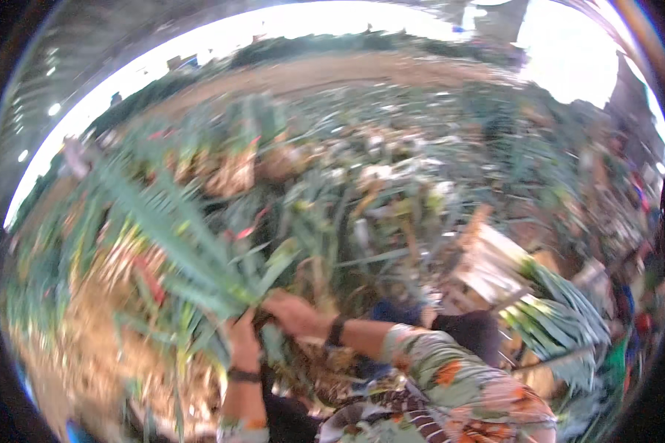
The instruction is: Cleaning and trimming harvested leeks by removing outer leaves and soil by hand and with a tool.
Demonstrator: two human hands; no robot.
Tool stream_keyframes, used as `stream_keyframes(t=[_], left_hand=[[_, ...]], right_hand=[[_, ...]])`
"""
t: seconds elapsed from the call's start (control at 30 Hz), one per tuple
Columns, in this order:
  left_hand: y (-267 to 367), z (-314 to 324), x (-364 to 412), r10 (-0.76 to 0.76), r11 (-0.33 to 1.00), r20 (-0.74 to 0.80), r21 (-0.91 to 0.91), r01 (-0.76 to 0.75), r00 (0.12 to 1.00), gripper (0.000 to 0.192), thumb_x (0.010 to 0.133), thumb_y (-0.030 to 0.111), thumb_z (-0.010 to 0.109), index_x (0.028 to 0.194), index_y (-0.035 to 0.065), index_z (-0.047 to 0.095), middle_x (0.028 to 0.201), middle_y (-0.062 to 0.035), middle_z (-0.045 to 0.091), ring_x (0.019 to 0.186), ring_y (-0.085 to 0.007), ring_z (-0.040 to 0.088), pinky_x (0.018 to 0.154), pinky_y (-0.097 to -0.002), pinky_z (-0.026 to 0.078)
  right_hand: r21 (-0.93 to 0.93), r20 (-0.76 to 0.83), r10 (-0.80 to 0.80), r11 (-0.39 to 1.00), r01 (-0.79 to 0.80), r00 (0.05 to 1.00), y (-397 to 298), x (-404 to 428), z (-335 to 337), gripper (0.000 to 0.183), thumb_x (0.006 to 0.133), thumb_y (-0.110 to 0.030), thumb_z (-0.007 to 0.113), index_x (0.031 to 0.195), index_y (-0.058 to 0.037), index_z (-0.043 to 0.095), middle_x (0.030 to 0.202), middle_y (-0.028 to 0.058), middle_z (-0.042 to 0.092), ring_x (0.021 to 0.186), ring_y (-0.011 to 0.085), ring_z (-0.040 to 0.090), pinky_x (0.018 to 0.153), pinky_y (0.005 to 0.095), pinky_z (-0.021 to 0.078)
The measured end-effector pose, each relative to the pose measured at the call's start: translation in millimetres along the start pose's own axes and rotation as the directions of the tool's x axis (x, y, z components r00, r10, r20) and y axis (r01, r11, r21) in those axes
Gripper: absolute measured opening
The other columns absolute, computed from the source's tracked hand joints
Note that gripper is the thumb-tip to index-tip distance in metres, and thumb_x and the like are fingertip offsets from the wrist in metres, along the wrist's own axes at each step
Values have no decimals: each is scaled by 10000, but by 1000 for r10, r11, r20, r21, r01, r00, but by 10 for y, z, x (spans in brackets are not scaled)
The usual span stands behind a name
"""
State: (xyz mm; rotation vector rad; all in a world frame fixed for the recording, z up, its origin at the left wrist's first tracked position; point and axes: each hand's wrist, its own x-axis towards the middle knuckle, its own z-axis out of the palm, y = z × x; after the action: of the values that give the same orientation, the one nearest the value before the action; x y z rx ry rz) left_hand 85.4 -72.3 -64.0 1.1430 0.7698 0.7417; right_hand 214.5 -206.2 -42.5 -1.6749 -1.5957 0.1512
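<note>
A leek (199, 260) with long blue-green leaves lies slanting up and to the left, its lower part gripped between my two hands. My left hand (243, 343) closes on it from below. My right hand (293, 313) holds it from the right, just above. The stem between the hands is mostly hidden and blurred. To the right, a bunch of leeks (543, 310) with white shafts and trimmed green tops rests on a wooden stand, roots pointing up and to the left.
Rooted leeks (127, 249) are piled at the left, some with red ties (149, 279). Loose leaves and trimmings (388, 194) cover the ground ahead. More tied bunches (233, 171) stand behind. A brown strip of bare soil (332, 69) runs across the back.
</note>
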Motion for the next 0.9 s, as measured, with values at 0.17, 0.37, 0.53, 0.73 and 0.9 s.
stream_keyframes(t=[0.17,0.37,0.53,0.73,0.9], left_hand=[[162,445,-259,-44,995,-69,-87,38,997,370,926,32,741,1251,-55,586,1206,-152,663,927,-292,690,749,-418,573],[166,332,-257,-23,998,-34,-54,22,999,422,924,59,745,1282,-62,558,1204,-166,656,909,-282,699,716,-424,586],[76,461,-306,-31,998,-85,-51,26,996,450,907,41,757,1290,-90,561,1227,-177,650,951,-283,692,747,-429,587],[-154,156,-40,-19,999,-148,-47,12,989,443,892,45,766,1287,-76,604,1268,-164,651,1028,-278,664,827,-426,552],[142,408,-374,-62,978,-47,-202,51,997,364,894,99,760,1200,-65,649,1178,-143,683,959,-259,685,789,-382,583]], right_hand=[[75,-131,-19,997,29,991,194,-278,-2,361,900,-135,755,1161,-17,535,1191,244,539,1117,489,556,879,540,514],[-77,-112,1,997,-10,994,67,-266,19,384,872,-154,760,1140,-26,517,1082,203,532,1042,445,566,860,516,493],[-124,-123,23,992,-38,992,158,-378,106,316,867,-107,712,1101,-19,519,1028,189,549,1007,416,592,840,503,489],[-113,-129,19,993,-33,991,3,-273,150,262,878,-105,664,1080,-1,534,973,197,575,953,429,612,824,509,499],[-140,-163,66,986,-89,984,147,-298,276,159,901,-88,611,1038,-14,577,933,191,610,893,394,644,759,487,540]])
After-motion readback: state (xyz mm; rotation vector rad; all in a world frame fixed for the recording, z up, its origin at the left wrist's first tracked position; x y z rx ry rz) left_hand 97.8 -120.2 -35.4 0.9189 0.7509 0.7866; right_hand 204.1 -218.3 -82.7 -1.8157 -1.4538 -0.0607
